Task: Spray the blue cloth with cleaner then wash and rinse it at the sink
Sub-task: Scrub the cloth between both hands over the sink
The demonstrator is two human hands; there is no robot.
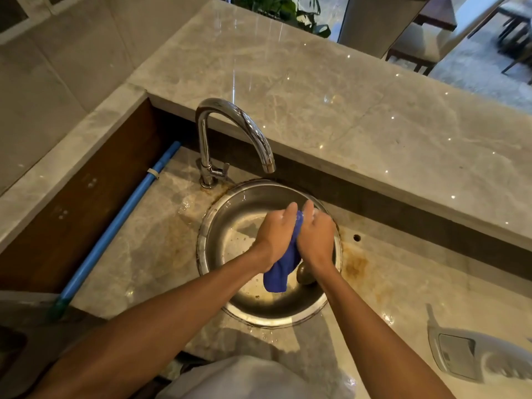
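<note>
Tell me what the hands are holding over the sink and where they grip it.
Both the left hand and right hand grip the blue cloth by its upper end; the rest hangs free below.

pipe (121,217): blue, lying along the counter's left edge
plant (283,10): green leaves beyond the raised ledge
chairs (509,33): dark frames, far right
white object (475,358): counter, lower right
</note>
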